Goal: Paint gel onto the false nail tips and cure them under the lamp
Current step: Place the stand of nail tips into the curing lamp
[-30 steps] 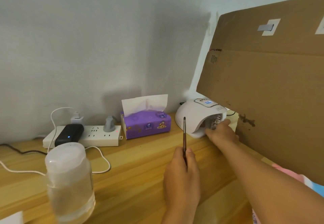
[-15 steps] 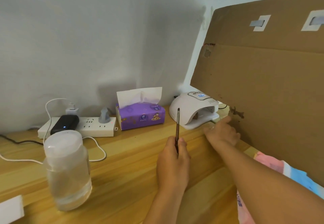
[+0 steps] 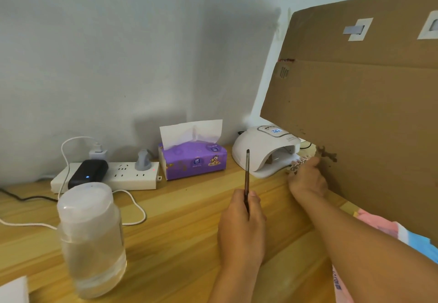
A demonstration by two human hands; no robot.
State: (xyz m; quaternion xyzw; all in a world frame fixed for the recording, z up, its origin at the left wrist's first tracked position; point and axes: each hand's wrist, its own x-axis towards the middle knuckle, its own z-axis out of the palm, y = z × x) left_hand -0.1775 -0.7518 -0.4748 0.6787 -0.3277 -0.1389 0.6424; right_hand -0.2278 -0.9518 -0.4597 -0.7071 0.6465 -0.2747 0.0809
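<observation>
Nail tips [image 3: 296,163]: small pale glossy cluster

Cardboard sheet [image 3: 355,124] covers part of the curing lamp [image 3: 258,153] at frame right — its display [image 3: 276,132] too blurred to read. Nail tips [image 3: 297,164] in the right hand [image 3: 308,180] are a small blur; the brush [image 3: 247,172] vanishes at its lower end inside the left hand [image 3: 241,229].

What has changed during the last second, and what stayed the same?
The right hand has pulled the nail tips out of the lamp and now holds them just outside its opening, close to the cardboard. The left hand still holds the brush upright. The tissue box, bottle and power strip did not move.
</observation>
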